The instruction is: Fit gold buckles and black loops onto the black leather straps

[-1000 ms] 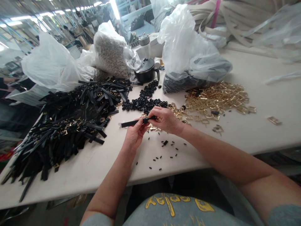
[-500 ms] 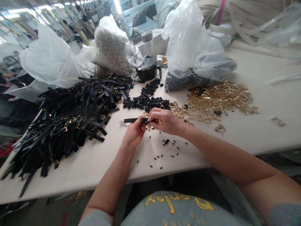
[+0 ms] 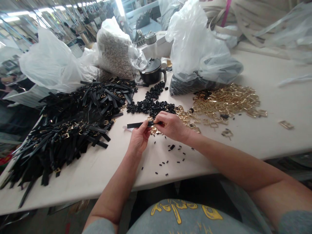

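A short black strap (image 3: 135,125) is held level above the table between my two hands. My left hand (image 3: 140,138) pinches it near its middle, thumb on top, so its flat end sticks out to the left. At the other end, the fingers of my right hand (image 3: 170,126) are closed on the strap; what lies inside the fingertips is partly hidden. Just beyond my hands lies a heap of small black loops (image 3: 152,105). Gold buckles (image 3: 182,113) are scattered beside and under my right hand.
To the left spreads a large pile of black straps with gold buckles (image 3: 65,130). A heap of gold buckles (image 3: 226,100) lies at right. Plastic bags (image 3: 200,42) and a black lidded pot (image 3: 151,73) stand behind. Tiny black pieces (image 3: 165,162) dot the near table.
The strap shows a longer flat stretch left of my left thumb, and the raised dark part between my hands looks flatter. Both hands have barely moved.
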{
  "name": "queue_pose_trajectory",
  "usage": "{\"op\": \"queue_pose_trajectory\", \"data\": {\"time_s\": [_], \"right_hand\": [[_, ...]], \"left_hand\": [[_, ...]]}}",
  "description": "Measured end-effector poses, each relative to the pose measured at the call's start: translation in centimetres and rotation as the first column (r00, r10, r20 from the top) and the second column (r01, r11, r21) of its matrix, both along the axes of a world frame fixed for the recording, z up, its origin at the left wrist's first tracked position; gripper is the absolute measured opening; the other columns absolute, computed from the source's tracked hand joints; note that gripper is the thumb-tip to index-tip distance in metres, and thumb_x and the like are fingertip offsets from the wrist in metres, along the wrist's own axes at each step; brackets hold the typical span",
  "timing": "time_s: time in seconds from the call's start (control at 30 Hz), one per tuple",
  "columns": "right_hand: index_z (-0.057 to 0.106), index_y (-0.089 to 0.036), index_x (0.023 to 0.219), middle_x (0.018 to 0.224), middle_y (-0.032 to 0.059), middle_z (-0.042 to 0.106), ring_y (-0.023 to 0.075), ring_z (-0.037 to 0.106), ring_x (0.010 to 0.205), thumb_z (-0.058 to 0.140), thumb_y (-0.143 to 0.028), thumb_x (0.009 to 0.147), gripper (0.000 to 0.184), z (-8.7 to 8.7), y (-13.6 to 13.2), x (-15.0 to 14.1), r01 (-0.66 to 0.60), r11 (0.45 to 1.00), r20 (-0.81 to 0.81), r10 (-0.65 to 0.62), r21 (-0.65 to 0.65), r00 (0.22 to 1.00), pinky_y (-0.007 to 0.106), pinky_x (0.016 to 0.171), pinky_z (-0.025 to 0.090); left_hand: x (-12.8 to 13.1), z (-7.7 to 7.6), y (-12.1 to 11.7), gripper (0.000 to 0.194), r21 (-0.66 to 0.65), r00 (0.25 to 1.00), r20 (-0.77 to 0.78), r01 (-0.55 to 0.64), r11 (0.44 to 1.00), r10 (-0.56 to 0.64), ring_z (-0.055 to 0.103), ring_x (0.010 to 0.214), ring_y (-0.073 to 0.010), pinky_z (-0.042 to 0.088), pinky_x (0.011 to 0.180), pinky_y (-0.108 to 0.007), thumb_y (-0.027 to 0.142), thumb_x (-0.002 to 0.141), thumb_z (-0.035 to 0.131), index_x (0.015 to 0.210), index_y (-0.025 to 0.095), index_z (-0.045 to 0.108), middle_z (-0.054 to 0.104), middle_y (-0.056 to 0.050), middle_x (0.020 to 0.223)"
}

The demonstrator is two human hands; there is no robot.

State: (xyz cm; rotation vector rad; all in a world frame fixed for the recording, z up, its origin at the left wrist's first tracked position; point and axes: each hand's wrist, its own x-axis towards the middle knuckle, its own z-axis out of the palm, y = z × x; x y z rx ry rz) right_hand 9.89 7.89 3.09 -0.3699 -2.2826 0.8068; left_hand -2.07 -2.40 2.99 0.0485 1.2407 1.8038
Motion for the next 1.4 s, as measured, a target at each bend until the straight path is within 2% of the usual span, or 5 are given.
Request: {"op": "queue_pose_trajectory", "data": {"time_s": [0.37, 0.67, 1.03, 1.27, 1.4], "right_hand": [[0.058, -0.017, 0.072, 0.085, 0.0047, 0.06, 0.0115, 0.048, 0.064, 0.05, -0.019, 0.09, 0.02, -0.1, -0.6, 0.0, 0.09, 0.98, 0.063, -0.102, 0.18, 0.993, 0.026, 0.059, 0.033], [0.056, -0.018, 0.084, 0.081, 0.0013, 0.06, 0.0142, 0.054, 0.074, 0.055, -0.017, 0.086, 0.003, -1.1, 0.3, -1.1, -0.043, 0.97, -0.109, 0.017, -0.238, 0.994, 0.027, 0.07, 0.043], [0.054, -0.02, 0.093, 0.089, 0.0031, 0.061, 0.0154, 0.057, 0.081, 0.045, -0.01, 0.086, 0.015, -1.5, -0.3, -1.2, 0.055, 0.98, -0.124, -0.08, -0.189, 0.989, 0.028, 0.076, 0.046], [0.056, -0.02, 0.088, 0.087, 0.0048, 0.057, 0.0159, 0.054, 0.076, 0.041, -0.012, 0.092, 0.017, -1.2, -0.4, -1.1, 0.069, 0.998, -0.046, -0.07, -0.014, 0.996, 0.028, 0.071, 0.044], [0.057, -0.019, 0.096, 0.091, 0.0054, 0.061, 0.0164, 0.058, 0.08, 0.042, -0.014, 0.092, 0.017, -1.1, -0.5, -1.3, 0.056, 0.994, -0.057, -0.061, -0.092, 0.997, 0.028, 0.075, 0.046]], "left_hand": [[0.6, -1.0, 0.6, 0.024, 0.026, 0.999, -0.032, -0.012, 1.0, 0.013, 0.063, 0.052, -0.0083, 0.05, 0.05, -0.015, 0.02, 0.061, 0.086, 0.074, 0.011, 0.068, 0.069, -0.001, 0.065], [0.6, -1.6, 0.9, 0.027, 0.089, 0.998, -0.066, -0.001, 0.996, 0.007, 0.065, 0.057, -0.0092, 0.05, 0.053, -0.016, 0.024, 0.061, 0.086, 0.078, 0.012, 0.07, 0.07, -0.002, 0.068], [1.4, -1.7, 0.8, 0.031, 0.12, 0.994, -0.089, -0.051, 0.991, 0.062, 0.067, 0.066, -0.0095, 0.053, 0.065, -0.018, 0.019, 0.056, 0.088, 0.081, 0.013, 0.072, 0.073, -0.003, 0.079], [1.9, -2.1, 0.9, 0.033, 0.094, 0.982, -0.182, -0.043, 0.995, 0.06, 0.066, 0.065, -0.0104, 0.053, 0.066, -0.021, 0.024, 0.056, 0.088, 0.08, 0.013, 0.069, 0.071, -0.002, 0.076], [1.2, -1.8, 1.1, 0.033, 0.076, 0.974, -0.225, -0.007, 0.997, 0.024, 0.066, 0.061, -0.0114, 0.052, 0.063, -0.021, 0.027, 0.056, 0.087, 0.08, 0.013, 0.069, 0.07, -0.002, 0.072]]}}
